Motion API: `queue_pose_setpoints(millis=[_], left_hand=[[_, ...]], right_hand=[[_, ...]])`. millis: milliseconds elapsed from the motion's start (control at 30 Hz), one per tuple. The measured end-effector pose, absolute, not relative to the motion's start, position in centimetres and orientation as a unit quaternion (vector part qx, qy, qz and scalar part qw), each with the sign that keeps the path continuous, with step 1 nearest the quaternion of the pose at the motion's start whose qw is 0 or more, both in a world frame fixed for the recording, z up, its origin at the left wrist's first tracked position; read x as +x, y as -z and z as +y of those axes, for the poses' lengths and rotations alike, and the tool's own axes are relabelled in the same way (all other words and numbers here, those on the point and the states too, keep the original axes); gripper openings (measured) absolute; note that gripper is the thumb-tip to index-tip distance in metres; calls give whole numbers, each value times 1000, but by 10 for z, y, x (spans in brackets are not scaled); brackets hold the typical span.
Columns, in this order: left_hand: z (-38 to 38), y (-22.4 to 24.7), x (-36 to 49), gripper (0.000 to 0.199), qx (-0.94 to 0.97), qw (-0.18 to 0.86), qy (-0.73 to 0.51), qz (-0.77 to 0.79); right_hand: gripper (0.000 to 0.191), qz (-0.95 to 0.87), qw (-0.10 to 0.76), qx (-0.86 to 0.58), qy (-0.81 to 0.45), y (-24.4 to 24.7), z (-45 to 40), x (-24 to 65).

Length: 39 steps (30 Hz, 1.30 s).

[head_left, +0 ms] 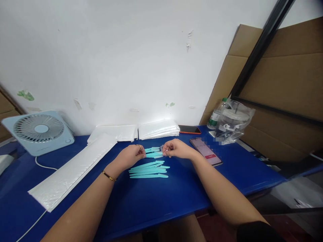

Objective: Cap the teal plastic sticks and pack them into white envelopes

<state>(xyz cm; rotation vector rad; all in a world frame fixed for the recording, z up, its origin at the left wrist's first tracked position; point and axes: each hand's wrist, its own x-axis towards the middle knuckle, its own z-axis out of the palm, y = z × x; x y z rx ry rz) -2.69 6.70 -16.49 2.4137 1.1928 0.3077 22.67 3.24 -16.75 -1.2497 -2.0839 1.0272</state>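
Note:
Several slim turquoise sticks lie in a loose fan on the blue table. Just beyond them, my left hand pinches the left end of more turquoise sticks, its fingers closed. At their right end my right hand is closed too, thumb against fingertips. Another turquoise piece shows between the hands, close behind the held ones. A small greyish clear item is partly visible beside my right fingertips; its shape is too small to tell.
White padded envelopes are stacked by the wall, and a long one lies slanted at left. A blue fan stands far left. On the right are a lit phone, a dark phone, a bottle and a bagged cup.

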Motion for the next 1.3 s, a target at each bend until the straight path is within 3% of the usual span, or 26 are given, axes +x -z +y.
queue_pose_setpoints(millis=[133, 300, 433, 533, 667, 767, 900, 1000, 1100, 1300], left_hand=[[69, 167, -27, 20, 866, 185, -104, 453], [68, 165, -28, 22, 872, 169, -126, 442], [62, 164, -25, 20, 885, 235, -59, 397], [60, 165, -23, 15, 884, 222, -31, 410], [58, 166, -22, 14, 887, 202, -39, 414], [59, 166, -23, 19, 870, 260, -85, 410], [61, 166, -24, 23, 825, 341, -174, 415], [64, 165, -23, 24, 806, 374, -202, 413], [66, 166, -23, 24, 804, 358, -217, 422], [70, 167, -24, 26, 810, 328, -244, 421]], right_hand=[[21, -766, 266, -469, -350, 173, 37, 224], [17, -750, 290, -559, -200, 171, 44, 255], [13, -747, 208, -614, -147, 172, 47, 277], [10, -748, 147, -638, -108, 176, 48, 276], [10, -744, 91, -659, -67, 180, 49, 266], [18, -746, 94, -658, -28, 183, 50, 264], [20, -752, 168, -633, -75, 184, 50, 266], [14, -713, 309, -591, -218, 182, 51, 266], [27, -640, 445, -520, -350, 178, 50, 260], [35, -563, 521, -463, -444, 172, 44, 240]])
